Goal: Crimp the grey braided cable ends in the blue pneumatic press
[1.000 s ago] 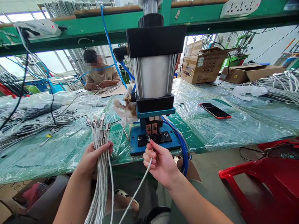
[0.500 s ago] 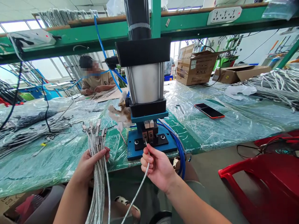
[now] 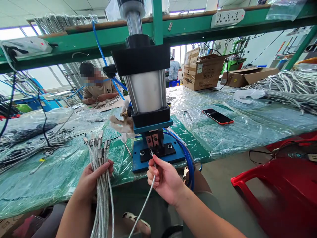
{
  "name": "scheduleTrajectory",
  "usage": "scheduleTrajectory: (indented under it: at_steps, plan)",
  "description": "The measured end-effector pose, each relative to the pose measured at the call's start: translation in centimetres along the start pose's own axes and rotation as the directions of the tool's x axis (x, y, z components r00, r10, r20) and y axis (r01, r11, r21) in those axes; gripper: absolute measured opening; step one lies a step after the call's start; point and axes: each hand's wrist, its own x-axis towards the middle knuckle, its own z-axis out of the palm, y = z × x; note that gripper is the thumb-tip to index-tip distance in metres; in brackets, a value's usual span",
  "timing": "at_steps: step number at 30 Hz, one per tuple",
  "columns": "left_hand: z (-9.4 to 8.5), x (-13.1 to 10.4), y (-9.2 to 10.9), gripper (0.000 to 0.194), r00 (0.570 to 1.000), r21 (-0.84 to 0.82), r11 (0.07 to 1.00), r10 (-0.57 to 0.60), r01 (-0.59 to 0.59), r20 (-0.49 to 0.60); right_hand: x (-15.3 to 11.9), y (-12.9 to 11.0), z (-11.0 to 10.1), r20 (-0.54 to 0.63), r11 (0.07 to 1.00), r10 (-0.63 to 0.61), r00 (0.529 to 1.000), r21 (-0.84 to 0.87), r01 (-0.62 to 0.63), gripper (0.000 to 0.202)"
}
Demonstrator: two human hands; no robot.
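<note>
My left hand (image 3: 95, 177) is closed round a bundle of braided cables (image 3: 101, 198), whose flat metal end fittings (image 3: 99, 142) stick up above the fingers. My right hand (image 3: 164, 178) pinches a single cable (image 3: 147, 198) near its tip, between thumb and fingers. That tip reaches up to the small jaws (image 3: 152, 141) of a pneumatic press (image 3: 147, 92), which stands on a blue base plate (image 3: 137, 164). Whether the tip sits inside the jaws is too small to tell. The loose length of the single cable hangs down toward my lap.
A phone (image 3: 218, 116) and a hex key (image 3: 188, 115) lie right of the press. More cables lie left (image 3: 59, 140) and far right (image 3: 284, 87). Cardboard boxes (image 3: 204, 72) stand behind. A co-worker (image 3: 100, 89) sits across the table. A red stool (image 3: 274, 195) is at right.
The rod on top of the press now shows bare metal, and the jaws look different. The view has shifted slightly. Both hands keep their grips.
</note>
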Motion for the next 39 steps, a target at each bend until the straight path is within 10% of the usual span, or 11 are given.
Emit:
scheduleTrajectory:
  at_steps: [39]
  plan:
    - [0.4,-0.1,0.0,0.024,0.996,0.008,0.998,0.062,-0.062,0.061,-6.3,2.5,1.6,-0.015,0.718,0.088,0.996,-0.692,-0.074,0.037]
